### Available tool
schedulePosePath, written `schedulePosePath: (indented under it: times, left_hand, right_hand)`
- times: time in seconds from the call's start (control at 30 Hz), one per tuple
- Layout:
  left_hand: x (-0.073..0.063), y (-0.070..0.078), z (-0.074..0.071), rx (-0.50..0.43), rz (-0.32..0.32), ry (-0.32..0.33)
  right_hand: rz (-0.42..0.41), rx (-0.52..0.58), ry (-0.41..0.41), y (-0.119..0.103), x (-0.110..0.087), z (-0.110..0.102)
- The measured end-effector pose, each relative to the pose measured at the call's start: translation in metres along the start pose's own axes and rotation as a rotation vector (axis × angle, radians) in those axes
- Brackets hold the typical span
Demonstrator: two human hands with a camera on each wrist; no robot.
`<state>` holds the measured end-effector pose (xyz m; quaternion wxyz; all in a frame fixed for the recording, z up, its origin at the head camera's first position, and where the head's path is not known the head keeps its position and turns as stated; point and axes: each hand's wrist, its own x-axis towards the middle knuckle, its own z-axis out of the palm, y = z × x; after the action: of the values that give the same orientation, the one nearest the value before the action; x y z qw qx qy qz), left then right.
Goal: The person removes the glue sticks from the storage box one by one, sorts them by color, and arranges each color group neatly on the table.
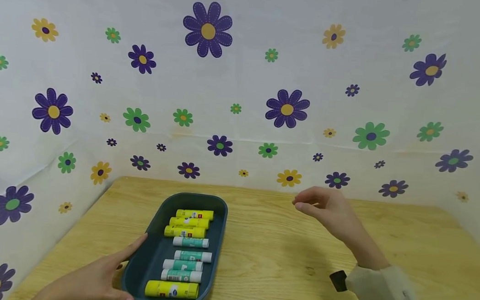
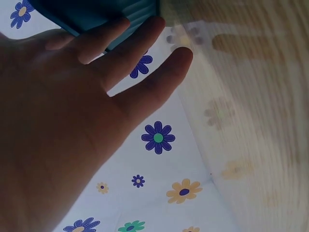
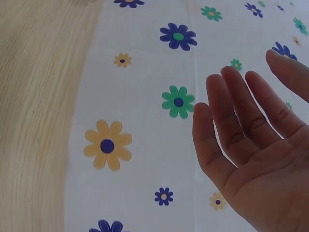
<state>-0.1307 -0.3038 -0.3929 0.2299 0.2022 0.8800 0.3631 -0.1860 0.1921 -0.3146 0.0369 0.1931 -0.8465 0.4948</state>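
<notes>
A dark blue-green tray (image 1: 151, 250) stands on the table's left half, its long side running away from me. Glue sticks lie crosswise in it. Three yellow glue sticks (image 1: 185, 231) are at the far end, several white-and-green glue sticks (image 1: 181, 276) fill the middle, and one yellow stick (image 1: 171, 290) lies at the near end. Against the tray's left wall rests my left hand (image 1: 92, 274), thumb and fingers spread; the left wrist view shows its fingers (image 2: 135, 53) extended along the tray. My right hand (image 1: 327, 210) hovers over the table to the right, fingers loosely bent, holding nothing.
The wooden table (image 1: 266, 261) reaches back to a white flower-printed cloth (image 1: 244, 77), which hangs behind it and along both sides. A small black object (image 1: 338, 281) sits at the right sleeve's cuff.
</notes>
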Motion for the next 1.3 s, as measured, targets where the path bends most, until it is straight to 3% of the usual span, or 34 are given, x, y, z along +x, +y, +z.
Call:
schedulePosePath:
  times: [0.27,0.57,0.9,1.1,1.3]
  left_hand:
    - [-0.001,0.001,0.001,0.052,-0.011,0.035]
    - [0.000,0.005,0.000,0.035,-0.030,0.035]
    - [-0.003,0.002,-0.001,0.075,0.029,0.062]
    - [-0.002,0.003,0.000,0.062,0.033,0.068]
    - [-0.001,0.003,0.000,0.052,0.085,0.098]
  right_hand:
    - [-0.016,0.070,-0.045,-0.004,0.012,0.019]
    - [-0.046,0.103,-0.108,-0.014,0.028,0.039]
    - [-0.081,0.159,-0.200,-0.020,0.046,0.069]
    - [-0.105,0.191,-0.244,-0.022,0.053,0.085]
    - [-0.139,0.201,-0.283,-0.023,0.058,0.097]
